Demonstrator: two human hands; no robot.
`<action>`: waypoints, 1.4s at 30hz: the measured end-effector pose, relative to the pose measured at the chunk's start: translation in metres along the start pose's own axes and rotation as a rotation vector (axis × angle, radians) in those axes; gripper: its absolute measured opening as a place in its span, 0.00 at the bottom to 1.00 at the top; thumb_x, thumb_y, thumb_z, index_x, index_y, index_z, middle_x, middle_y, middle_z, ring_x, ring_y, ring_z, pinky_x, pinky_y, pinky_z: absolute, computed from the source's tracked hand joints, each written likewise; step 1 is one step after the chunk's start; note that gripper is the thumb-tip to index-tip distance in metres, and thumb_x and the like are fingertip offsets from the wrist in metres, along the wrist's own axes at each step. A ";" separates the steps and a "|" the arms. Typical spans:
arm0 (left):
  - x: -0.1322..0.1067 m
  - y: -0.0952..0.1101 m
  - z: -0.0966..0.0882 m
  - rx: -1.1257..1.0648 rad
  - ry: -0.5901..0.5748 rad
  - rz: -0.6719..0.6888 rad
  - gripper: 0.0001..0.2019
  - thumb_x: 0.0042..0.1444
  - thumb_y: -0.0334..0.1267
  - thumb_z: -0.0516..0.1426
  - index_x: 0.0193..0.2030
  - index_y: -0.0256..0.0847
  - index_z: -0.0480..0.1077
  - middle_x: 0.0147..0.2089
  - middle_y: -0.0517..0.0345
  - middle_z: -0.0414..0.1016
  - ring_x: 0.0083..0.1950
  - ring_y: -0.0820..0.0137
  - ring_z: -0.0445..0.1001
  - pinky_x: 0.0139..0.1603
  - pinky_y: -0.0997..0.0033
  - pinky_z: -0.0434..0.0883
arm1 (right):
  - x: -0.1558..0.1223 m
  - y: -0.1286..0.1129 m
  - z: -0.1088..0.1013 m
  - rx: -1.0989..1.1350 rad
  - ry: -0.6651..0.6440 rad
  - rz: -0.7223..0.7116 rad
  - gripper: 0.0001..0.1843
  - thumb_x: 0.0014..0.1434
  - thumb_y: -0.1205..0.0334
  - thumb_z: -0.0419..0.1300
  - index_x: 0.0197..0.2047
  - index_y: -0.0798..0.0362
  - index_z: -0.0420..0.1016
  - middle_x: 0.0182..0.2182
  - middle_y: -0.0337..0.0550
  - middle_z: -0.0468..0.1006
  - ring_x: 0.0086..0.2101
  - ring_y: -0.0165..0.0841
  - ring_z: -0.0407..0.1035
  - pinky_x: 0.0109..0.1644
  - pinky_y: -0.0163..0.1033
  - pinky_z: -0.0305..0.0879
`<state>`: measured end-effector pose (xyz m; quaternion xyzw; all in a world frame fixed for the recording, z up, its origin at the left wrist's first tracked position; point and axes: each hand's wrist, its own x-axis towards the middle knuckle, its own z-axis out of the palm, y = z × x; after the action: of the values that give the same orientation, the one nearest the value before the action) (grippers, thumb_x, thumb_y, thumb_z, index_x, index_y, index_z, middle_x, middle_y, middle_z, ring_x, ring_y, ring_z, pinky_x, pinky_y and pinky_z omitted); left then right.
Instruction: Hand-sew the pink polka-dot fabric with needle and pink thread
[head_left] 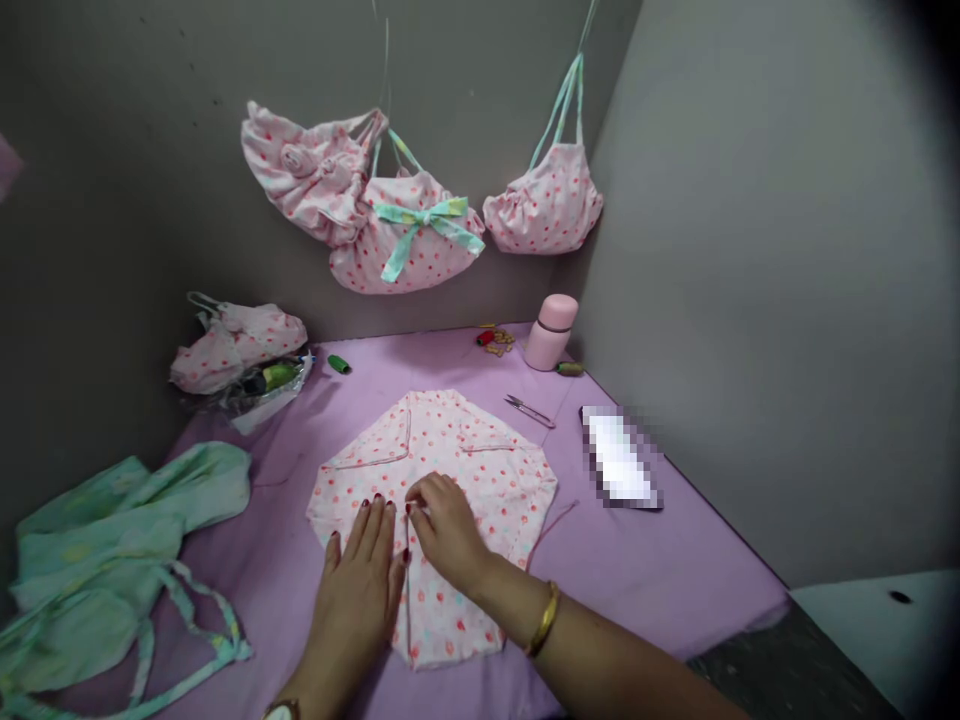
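A pink cloth piece with red dots (465, 500) lies spread on the purple-covered table, its far corners folded inward with stitched edges. My left hand (360, 570) rests flat on its near left part, fingers stretched out. My right hand (450, 530) is closed in a pinch at the top of a straight fold edge near the middle of the cloth. Any needle or thread between those fingertips is too small to make out. A loose thread end trails off the cloth's right side. Thread snips (530, 411) lie just beyond the cloth.
A phone (621, 458) lies to the right, and a pink bottle (551, 333) stands at the back. Green thread spool (339, 364) and red spool (486, 338) lie near the wall. Mint fabric with straps (112, 560) covers the left side. Dotted pink bags (546, 205) hang above.
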<state>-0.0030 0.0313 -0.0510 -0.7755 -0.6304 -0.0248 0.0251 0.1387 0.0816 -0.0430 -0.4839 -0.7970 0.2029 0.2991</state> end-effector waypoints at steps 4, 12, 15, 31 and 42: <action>-0.002 0.007 0.003 -0.002 -0.007 0.000 0.25 0.60 0.42 0.41 0.62 0.32 0.52 0.66 0.45 0.47 0.66 0.56 0.49 0.60 0.45 0.57 | -0.007 -0.008 -0.004 -0.001 -0.059 -0.091 0.18 0.60 0.70 0.48 0.54 0.53 0.61 0.53 0.46 0.66 0.53 0.36 0.57 0.56 0.44 0.52; -0.015 0.009 0.002 -0.048 0.028 -0.070 0.24 0.61 0.36 0.38 0.62 0.30 0.52 0.66 0.42 0.48 0.66 0.56 0.48 0.58 0.42 0.59 | -0.014 -0.007 0.001 -0.120 -0.222 -0.140 0.23 0.62 0.67 0.46 0.61 0.56 0.55 0.59 0.48 0.60 0.59 0.38 0.50 0.60 0.48 0.46; -0.029 0.006 0.004 -0.052 0.042 -0.105 0.24 0.61 0.40 0.39 0.61 0.32 0.54 0.66 0.42 0.49 0.66 0.55 0.50 0.58 0.41 0.58 | -0.014 -0.006 0.000 -0.105 -0.207 -0.134 0.22 0.62 0.66 0.48 0.60 0.55 0.57 0.59 0.48 0.60 0.58 0.39 0.51 0.60 0.48 0.46; -0.023 -0.009 -0.005 -0.006 -0.134 -0.135 0.35 0.53 0.56 0.47 0.63 0.35 0.50 0.67 0.45 0.42 0.67 0.50 0.41 0.58 0.37 0.53 | -0.015 -0.010 0.001 -0.112 -0.167 -0.278 0.19 0.63 0.66 0.50 0.57 0.56 0.59 0.60 0.47 0.59 0.59 0.36 0.50 0.61 0.45 0.48; -0.024 -0.028 -0.001 0.023 -0.043 -0.149 0.27 0.60 0.46 0.39 0.62 0.32 0.51 0.66 0.49 0.45 0.67 0.56 0.46 0.58 0.40 0.57 | -0.023 -0.019 -0.034 0.167 0.147 -0.228 0.18 0.64 0.64 0.48 0.57 0.53 0.61 0.53 0.50 0.67 0.53 0.38 0.60 0.55 0.47 0.58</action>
<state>-0.0352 0.0137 -0.0515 -0.7266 -0.6869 -0.0027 0.0184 0.1574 0.0537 -0.0128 -0.3772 -0.8032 0.1973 0.4168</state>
